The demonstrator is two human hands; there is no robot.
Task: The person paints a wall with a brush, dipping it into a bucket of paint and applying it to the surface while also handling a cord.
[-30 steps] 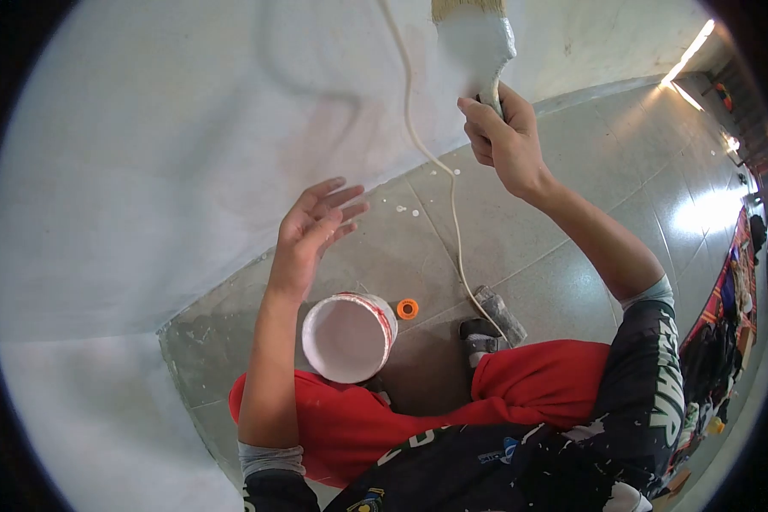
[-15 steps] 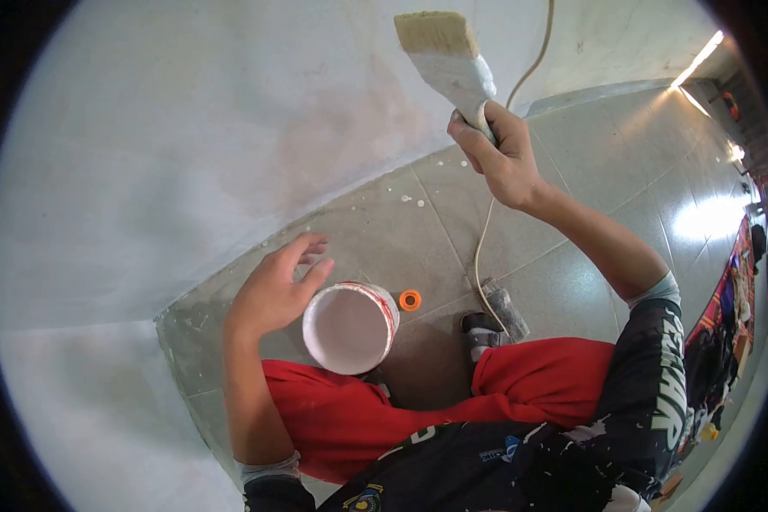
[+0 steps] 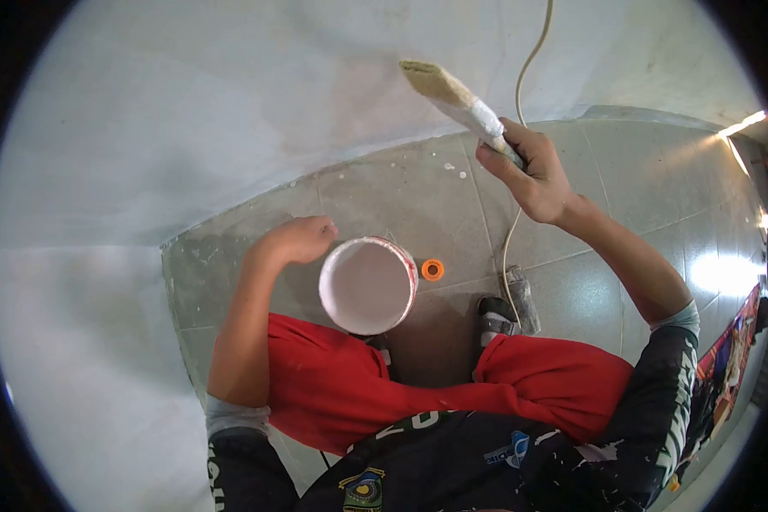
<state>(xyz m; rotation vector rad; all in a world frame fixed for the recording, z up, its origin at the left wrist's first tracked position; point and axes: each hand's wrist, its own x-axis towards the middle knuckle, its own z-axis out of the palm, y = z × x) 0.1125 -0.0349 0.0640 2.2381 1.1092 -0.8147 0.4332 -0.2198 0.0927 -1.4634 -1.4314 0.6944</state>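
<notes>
My right hand (image 3: 536, 177) is wrapped round the handle of a wide paintbrush (image 3: 480, 118), held up in front of the wall. The brush's pale bristles (image 3: 439, 83) point up and to the left, seen nearly edge-on, and white paint coats its body. A white bucket (image 3: 369, 286) with red marks on its rim stands on the floor between my legs, with pale paint inside. Just left of the rim, my left hand (image 3: 297, 240) is closed with its fingers curled, and nothing shows in it.
An orange ring-shaped cap (image 3: 433, 270) lies right of the bucket. Near my foot is a grey, paint-marked block-like object (image 3: 521, 299). A cable (image 3: 509, 235) runs down the wall and across the tiled floor (image 3: 563, 264). Cloths (image 3: 730, 367) lie at the far right.
The brush has turned from showing its broad face to nearly edge-on, and sits lower. My left hand has gone from spread fingers to curled ones. The view has shifted.
</notes>
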